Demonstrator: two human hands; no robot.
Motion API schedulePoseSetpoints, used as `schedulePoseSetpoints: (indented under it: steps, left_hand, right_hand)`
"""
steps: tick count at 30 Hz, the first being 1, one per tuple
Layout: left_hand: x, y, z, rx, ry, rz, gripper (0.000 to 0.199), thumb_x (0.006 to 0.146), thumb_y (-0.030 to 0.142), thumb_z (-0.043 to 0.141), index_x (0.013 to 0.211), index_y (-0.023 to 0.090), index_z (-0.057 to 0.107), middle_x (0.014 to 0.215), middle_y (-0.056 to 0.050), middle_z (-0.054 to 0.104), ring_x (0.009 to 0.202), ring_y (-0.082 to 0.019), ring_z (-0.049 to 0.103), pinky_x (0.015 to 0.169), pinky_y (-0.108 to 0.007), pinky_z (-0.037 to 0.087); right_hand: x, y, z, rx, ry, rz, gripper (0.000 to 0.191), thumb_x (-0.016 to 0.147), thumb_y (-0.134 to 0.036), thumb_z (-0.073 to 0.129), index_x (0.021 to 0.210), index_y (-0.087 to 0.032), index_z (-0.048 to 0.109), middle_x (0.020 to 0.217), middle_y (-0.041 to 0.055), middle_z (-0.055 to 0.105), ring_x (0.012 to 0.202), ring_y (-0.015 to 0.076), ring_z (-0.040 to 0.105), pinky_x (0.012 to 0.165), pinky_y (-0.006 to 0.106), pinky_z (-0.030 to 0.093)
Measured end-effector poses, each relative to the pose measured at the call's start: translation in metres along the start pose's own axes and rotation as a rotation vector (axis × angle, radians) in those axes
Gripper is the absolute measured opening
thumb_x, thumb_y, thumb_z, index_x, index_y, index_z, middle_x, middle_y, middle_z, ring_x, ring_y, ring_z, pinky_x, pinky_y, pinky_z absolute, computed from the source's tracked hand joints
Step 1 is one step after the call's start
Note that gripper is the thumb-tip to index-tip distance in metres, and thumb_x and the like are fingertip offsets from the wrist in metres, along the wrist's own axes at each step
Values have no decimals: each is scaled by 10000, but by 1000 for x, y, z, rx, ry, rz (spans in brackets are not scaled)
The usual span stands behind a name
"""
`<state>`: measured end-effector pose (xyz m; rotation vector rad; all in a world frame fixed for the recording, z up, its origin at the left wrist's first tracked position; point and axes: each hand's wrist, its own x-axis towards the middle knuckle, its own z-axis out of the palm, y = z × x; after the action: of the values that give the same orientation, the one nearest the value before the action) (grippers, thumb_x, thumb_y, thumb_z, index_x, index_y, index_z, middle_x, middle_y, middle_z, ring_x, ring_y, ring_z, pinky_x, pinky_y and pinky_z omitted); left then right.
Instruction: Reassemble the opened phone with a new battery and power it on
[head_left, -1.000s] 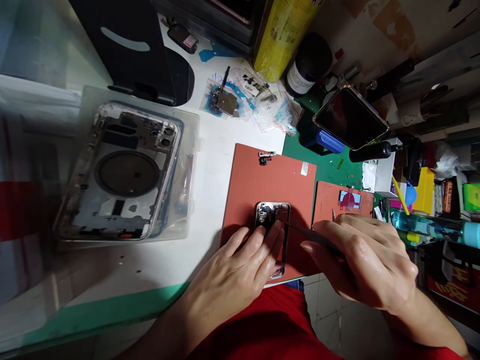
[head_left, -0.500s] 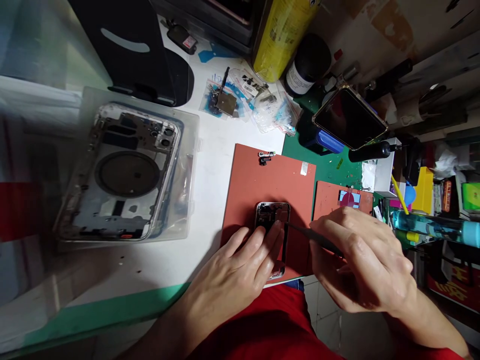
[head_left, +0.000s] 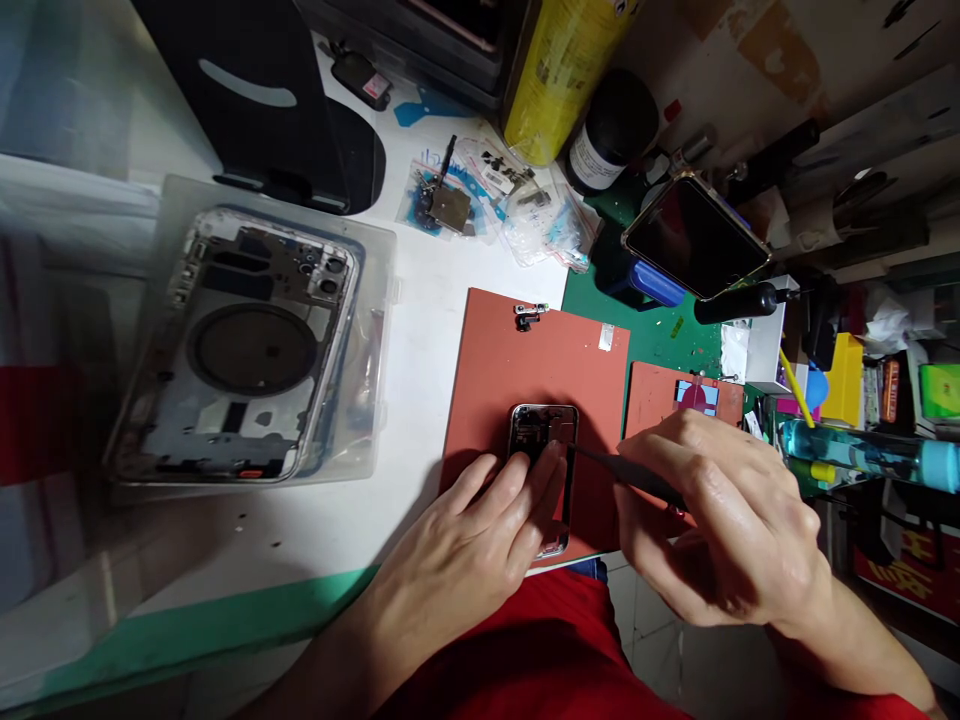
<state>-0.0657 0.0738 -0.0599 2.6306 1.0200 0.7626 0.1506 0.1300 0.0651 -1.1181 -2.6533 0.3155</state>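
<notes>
An opened phone housing (head_left: 568,420) lies on a reddish-brown mat (head_left: 495,370). My left hand (head_left: 480,530) rests over it, fingers spread a little and fingertips on the housing, covering much of its lower part. From the right, my right hand (head_left: 720,520) grips dark tweezers (head_left: 630,472) whose tips reach the housing's right edge beside my left fingertips. Whether the tips pinch anything is too small to tell. Small metal and black parts (head_left: 529,318) sit near the mat's top edge.
At the left, a large phone back housing (head_left: 255,350) lies on a clear plastic box (head_left: 382,340). Small bags (head_left: 544,215), a yellow can (head_left: 562,80), a black jar (head_left: 615,130) and a propped phone (head_left: 697,235) stand behind. A blue bottle (head_left: 862,452) is at right.
The whole view has shifted very slightly. Both hands and the tweezers keep almost the same pose at the phone housing.
</notes>
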Motion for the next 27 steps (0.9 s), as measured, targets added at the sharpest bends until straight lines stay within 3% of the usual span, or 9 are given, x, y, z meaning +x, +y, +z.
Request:
schedulePoseSetpoints:
  steps: [5,10,16,24,27]
  left_hand:
    - [0,0,0,2,9,-2,125,963,172,672,984,158,794,1353,-113,757,1223,-306,604,1062,-449,474]
    - [-2,0,2,7,14,5,117,961,206,699,890,182,789,1322,-105,772,1220,-316,608,1068,-464,474]
    - [0,0,2,-18,23,-7,123,967,251,734,1032,169,799,1408,-115,733,1224,-306,605,1061,-453,474]
    - [-2,0,0,-3,-4,1,56,920,194,754,868,176,763,1398,-128,729,1260,-305,595,1083,-450,459]
    - [-2,-1,0,-10,-5,3,26,919,205,758,905,190,774,1391,-109,739,1251,-307,598,1073,-449,461]
  right_hand:
    - [2,-1,0,-36,17,-14,191,956,-32,674,1141,-76,652,716,0,580,632,141,441,593,326,370]
    - [-2,0,-1,-11,-22,-22,247,950,-12,603,1184,-73,658,762,17,589,664,154,464,617,335,406]
    - [-7,1,-1,-38,-31,2,295,931,-2,627,1205,-103,671,763,7,624,658,152,520,623,330,433]
    - [-5,-2,-2,-23,-53,28,281,947,-21,634,1220,-85,644,799,8,577,685,153,483,630,326,406]
    - [-4,-3,-3,-30,-62,12,314,956,8,610,1256,-79,640,818,8,590,698,148,470,650,316,409]
